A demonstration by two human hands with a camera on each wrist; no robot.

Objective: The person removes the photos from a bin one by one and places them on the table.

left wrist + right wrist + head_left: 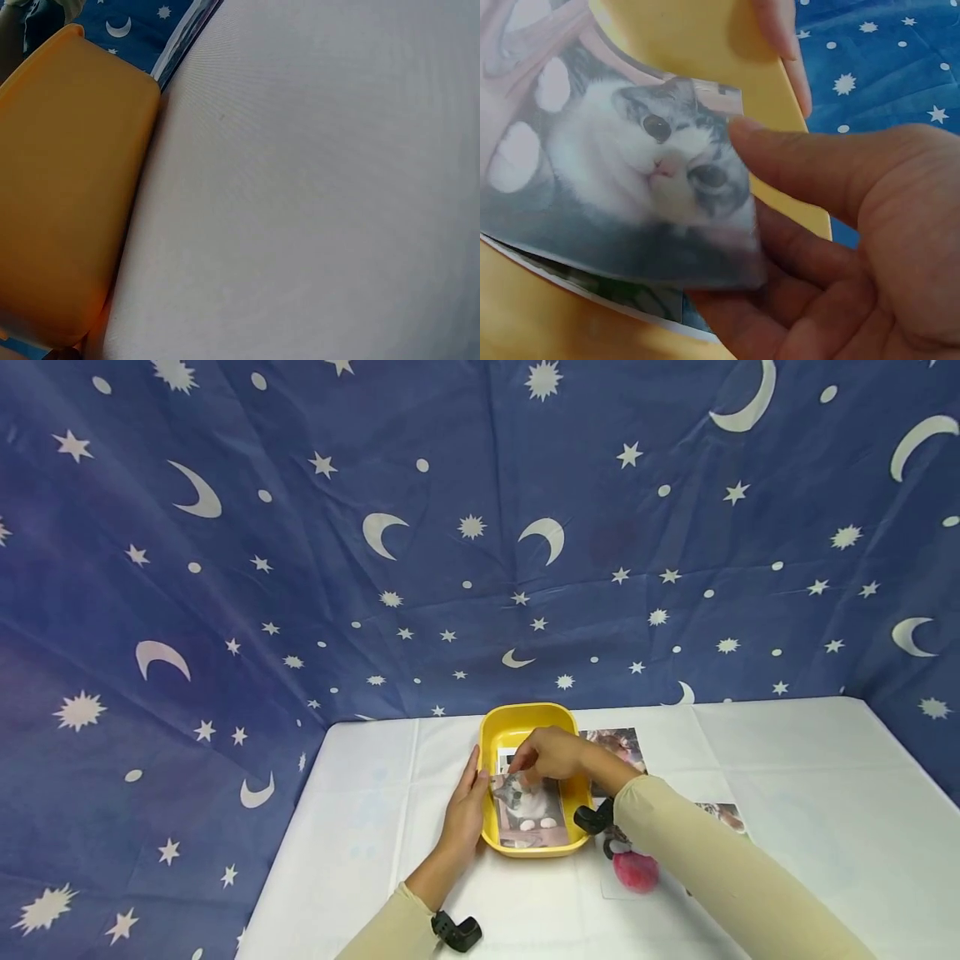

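A yellow plastic tray (527, 714) sits on the table, its plain outer side filling the left of the left wrist view. My left hand (463, 814) holds the tray's left side, thumb at the rim and fingers along the outer wall. Inside the tray, my right hand (553, 753) pinches the edge of a photo of a grey and white cat (531, 818) between thumb and fingers. In the right wrist view the cat photo (656, 176) bends slightly, and the edge of another picture (641, 300) shows beneath it.
Right of the tray, a photo (618, 743) lies partly behind my right forearm. Another photo (726, 815) pokes out beyond the sleeve, and a picture with a pink round shape (636, 872) lies nearer. A blue cloth with moons and stars (465, 568) hangs behind the white-covered table (375, 860).
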